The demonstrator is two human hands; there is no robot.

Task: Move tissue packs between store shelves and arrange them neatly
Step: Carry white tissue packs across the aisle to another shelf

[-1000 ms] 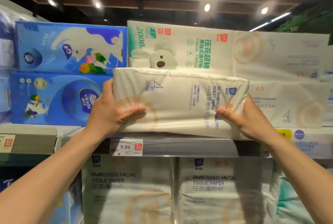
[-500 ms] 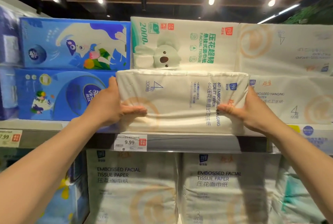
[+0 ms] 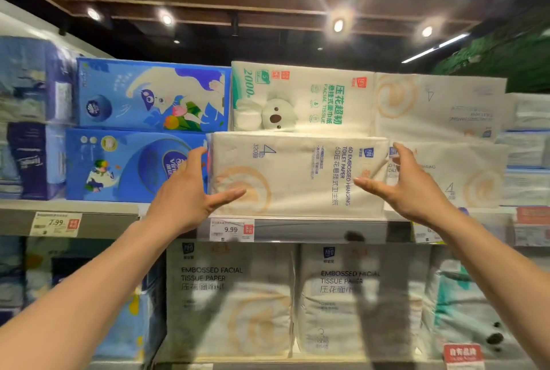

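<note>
A cream pack of embossed hanging toilet paper (image 3: 297,176) with an orange swirl rests on the upper shelf (image 3: 321,229), its front flush with the shelf edge. My left hand (image 3: 190,191) hovers just off the pack's left end, fingers spread, holding nothing. At the pack's right end my right hand (image 3: 404,188) is likewise open, a little in front of it. A similar cream pack (image 3: 464,179) lies to the right. A white and green koala pack (image 3: 300,98) stands behind and above.
Blue tissue packs (image 3: 134,161) are stacked to the left on the same shelf. Price tags (image 3: 231,229) hang on the shelf edge. Large embossed facial tissue packs (image 3: 232,301) fill the shelf below. Further packs stand at the far left and far right.
Both hands have let go of the cream pack and drawn back, fingers spread. The pack now sits on the shelf by itself.
</note>
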